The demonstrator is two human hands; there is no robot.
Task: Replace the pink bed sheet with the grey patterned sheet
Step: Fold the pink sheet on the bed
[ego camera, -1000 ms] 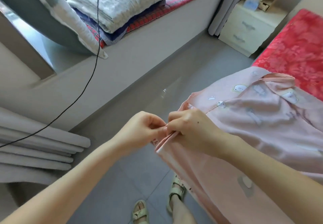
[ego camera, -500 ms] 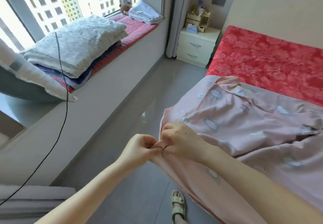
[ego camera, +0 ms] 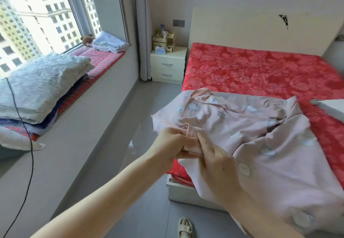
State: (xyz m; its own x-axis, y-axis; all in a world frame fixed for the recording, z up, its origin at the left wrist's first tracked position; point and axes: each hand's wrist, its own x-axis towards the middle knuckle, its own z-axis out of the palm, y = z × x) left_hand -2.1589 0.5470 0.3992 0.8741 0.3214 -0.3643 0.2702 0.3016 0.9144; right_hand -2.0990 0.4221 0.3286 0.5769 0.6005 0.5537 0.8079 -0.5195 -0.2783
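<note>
Sheet (ego camera: 260,144) lay bunched, pink, over the near part of the red mattress (ego camera: 260,72) | left hand (ego camera: 173,144) gripped its gathered corner, fingers curled | right hand (ego camera: 217,161) pinched the same corner, touching the left | quilt (ego camera: 42,81) on window ledge

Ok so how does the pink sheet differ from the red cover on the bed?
The pink sheet is pale with small cartoon prints; the red cover is bright and floral. The sheet is rumpled, gripped by the left hand and right hand; the cover lies flat. Both are cloth.
</note>
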